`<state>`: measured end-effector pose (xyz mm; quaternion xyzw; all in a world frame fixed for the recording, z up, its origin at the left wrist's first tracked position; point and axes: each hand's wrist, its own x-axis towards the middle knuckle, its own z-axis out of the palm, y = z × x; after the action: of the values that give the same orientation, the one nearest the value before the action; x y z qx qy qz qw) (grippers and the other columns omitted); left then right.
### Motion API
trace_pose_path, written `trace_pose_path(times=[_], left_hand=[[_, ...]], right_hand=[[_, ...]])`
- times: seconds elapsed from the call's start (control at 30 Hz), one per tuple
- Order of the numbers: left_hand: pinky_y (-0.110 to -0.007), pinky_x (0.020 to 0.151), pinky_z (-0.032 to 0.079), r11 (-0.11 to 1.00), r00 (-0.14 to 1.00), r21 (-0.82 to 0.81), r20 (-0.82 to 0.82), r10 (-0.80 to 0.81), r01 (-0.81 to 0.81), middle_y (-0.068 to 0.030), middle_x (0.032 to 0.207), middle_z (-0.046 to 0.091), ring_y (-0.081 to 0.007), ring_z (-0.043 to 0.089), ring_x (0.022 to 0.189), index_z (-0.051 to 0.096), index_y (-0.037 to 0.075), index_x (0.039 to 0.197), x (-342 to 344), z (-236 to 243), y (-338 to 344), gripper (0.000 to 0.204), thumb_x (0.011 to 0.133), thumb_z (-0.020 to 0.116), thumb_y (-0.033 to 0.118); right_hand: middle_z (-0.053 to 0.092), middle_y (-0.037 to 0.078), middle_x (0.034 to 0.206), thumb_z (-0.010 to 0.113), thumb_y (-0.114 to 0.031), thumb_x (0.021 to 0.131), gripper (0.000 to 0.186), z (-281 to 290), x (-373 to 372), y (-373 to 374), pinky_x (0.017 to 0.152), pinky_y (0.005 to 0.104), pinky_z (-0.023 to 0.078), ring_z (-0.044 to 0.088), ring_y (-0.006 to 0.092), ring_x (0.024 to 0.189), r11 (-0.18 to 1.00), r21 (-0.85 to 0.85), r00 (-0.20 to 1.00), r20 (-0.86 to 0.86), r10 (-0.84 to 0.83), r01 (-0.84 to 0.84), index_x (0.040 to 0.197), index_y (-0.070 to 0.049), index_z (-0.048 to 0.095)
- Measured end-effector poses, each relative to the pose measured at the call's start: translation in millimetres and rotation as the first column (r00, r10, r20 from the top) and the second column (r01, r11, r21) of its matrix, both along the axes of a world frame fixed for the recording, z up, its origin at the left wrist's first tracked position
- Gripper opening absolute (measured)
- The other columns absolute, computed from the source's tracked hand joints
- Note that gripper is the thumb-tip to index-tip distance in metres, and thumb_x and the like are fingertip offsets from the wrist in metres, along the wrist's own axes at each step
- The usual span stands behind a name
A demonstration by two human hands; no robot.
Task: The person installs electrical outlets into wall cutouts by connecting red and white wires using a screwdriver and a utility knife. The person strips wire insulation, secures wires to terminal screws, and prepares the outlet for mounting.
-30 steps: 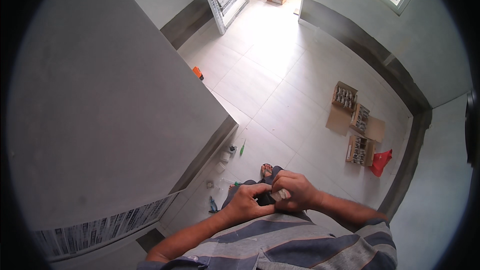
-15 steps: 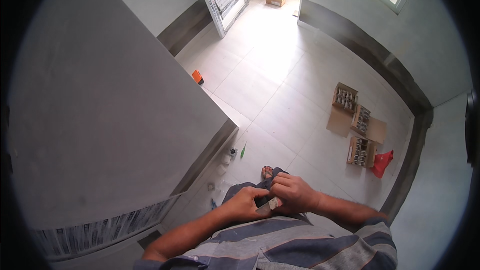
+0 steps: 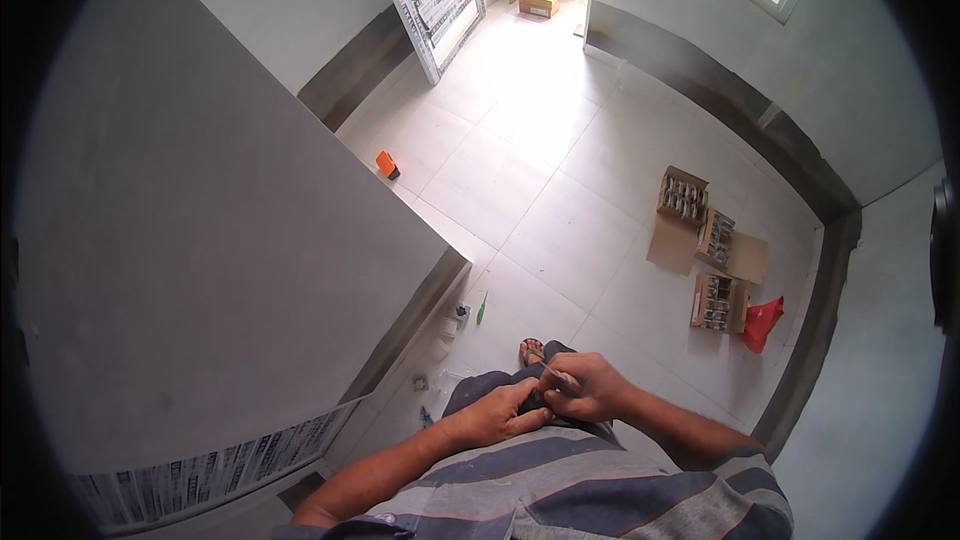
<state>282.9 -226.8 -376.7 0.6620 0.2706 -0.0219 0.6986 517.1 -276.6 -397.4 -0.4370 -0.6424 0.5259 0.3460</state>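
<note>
In front of my belly, my two hands work close together. My left hand (image 3: 496,416) has its fingers closed around a small dark piece (image 3: 534,400), mostly hidden by the fingers, so its kind cannot be told. Beside it on the right, my right hand (image 3: 588,387) is closed in a pinch. A thin pale piece (image 3: 562,376) sticks out of that pinch toward the upper left; it is too small to name. Below them show my dark trousers and a sandalled foot (image 3: 532,351) on the tiles.
Several opened cardboard boxes (image 3: 716,302) of small packed parts lie right, beside a red bag (image 3: 765,325). A green screwdriver (image 3: 482,310) and small white parts (image 3: 449,327) lie by the grey wall (image 3: 250,240) at left. Farther off are an orange tool (image 3: 387,165) and a leaning wrapped frame (image 3: 432,10).
My right hand has turned and shifted slightly, and the thin pale piece now points up from it. The clear and pale piece seen between my hands earlier no longer shows there.
</note>
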Motion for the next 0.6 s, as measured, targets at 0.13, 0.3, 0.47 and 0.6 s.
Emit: trace_pose_path(times=[0.13,0.3,0.47,0.6], left_hand=[[-0.041,0.098,0.052,1.0,1.0,0.015,0.002,-0.001,0.001,-0.025,0.115,0.07,-0.0377,0.069,0.109,0.052,0.001,0.136,2,0,4,0.046,0.106,0.062,0.035],[-0.041,0.096,0.052,0.999,0.999,0.034,-0.02,-0.037,0.038,-0.0249,0.113,0.07,-0.0364,0.069,0.104,0.055,0.0,0.133,1,-13,5,0.043,0.105,0.063,0.032],[-0.039,0.095,0.05,0.998,0.998,0.013,0.006,-0.064,0.064,-0.0152,0.116,0.065,-0.0267,0.064,0.104,0.059,0.004,0.138,3,-13,9,0.04,0.106,0.062,0.029],[-0.039,0.097,0.051,0.998,1.0,-0.058,0.017,0.008,-0.007,-0.0222,0.113,0.07,-0.0305,0.068,0.105,0.058,0.0,0.131,6,-4,10,0.041,0.104,0.066,0.03]], right_hand=[[0.066,0.011,0.086,0.077,-0.011,0.086,0.017,5,2,0,0.072,0.0383,0.052,0.065,0.0276,0.078,1.0,0.012,1.0,-0.022,-0.01,0.011,0.098,-0.001,0.07],[0.067,0.012,0.09,0.079,-0.01,0.084,0.02,8,1,1,0.074,0.0393,0.053,0.066,0.0308,0.081,0.999,0.045,0.999,0.036,0.005,-0.007,0.099,-0.001,0.069],[0.067,0.013,0.091,0.079,-0.008,0.084,0.02,8,4,8,0.076,0.0409,0.054,0.068,0.0336,0.086,0.993,0.105,0.998,0.041,0.057,-0.061,0.098,-0.001,0.068],[0.067,0.012,0.093,0.079,-0.008,0.084,0.019,5,11,14,0.078,0.041,0.055,0.069,0.0329,0.088,0.987,0.117,0.994,-0.007,0.11,-0.108,0.097,-0.002,0.066]])
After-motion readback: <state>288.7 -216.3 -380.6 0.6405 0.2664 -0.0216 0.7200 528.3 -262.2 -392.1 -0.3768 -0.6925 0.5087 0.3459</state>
